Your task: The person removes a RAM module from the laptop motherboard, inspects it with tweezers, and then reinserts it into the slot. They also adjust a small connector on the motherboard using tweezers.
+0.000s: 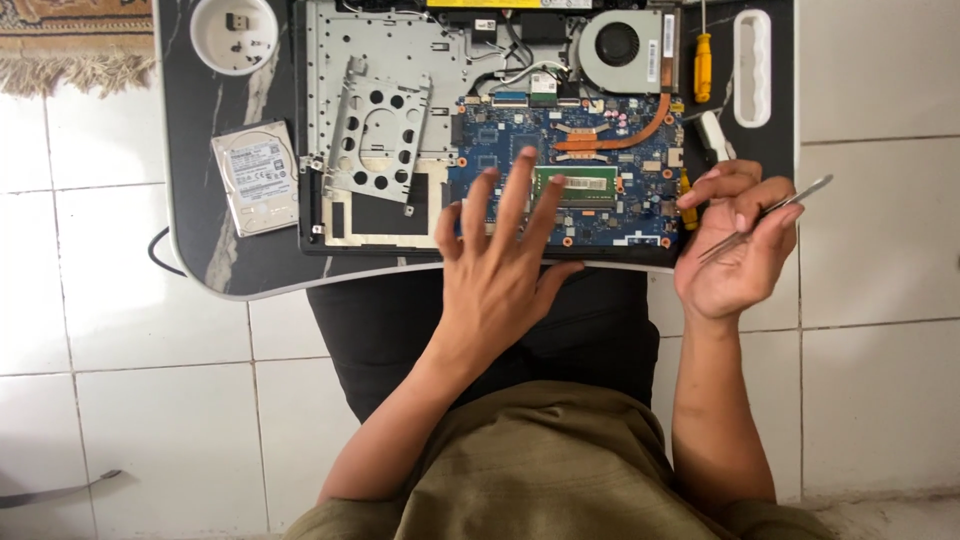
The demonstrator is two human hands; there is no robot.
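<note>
Seen from above, a seated person works over an opened laptop (480,130) on a small dark lap table (200,200).

The left hand (500,270) is spread wide open, fingers fanned, holding nothing. Its fingertips (522,160) hover over or lightly touch the blue circuit board (500,140); contact cannot be told for certain. The middle and ring fingertips reach the left end of a green memory module (585,185), which lies flat in the board with its long axis running left to right.

The right hand (735,245) is turned palm up, fingers loosely curled around slim metal tweezers (765,218). The tweezers lie diagonally across the palm, one end rising toward the upper right, past the table edge. This hand sits at the laptop's right edge, just beside the module's right end but off the board. A yellow-handled tool (687,205) pokes out just left of its fingers.

So the memory module lies between the two hands, straight ahead of the person; the left hand is the nearer one, already at it.

Farther out: a copper heat pipe (620,135) curves above the module to a round cooling fan (620,45). Left of the board, a perforated metal drive bracket (375,135) rests tilted on the chassis. A silver hard drive (257,177) lies on the table, left of the laptop, below a white round dish (205,50). A yellow-handled screwdriver (703,60) lies at the upper right.
</note>
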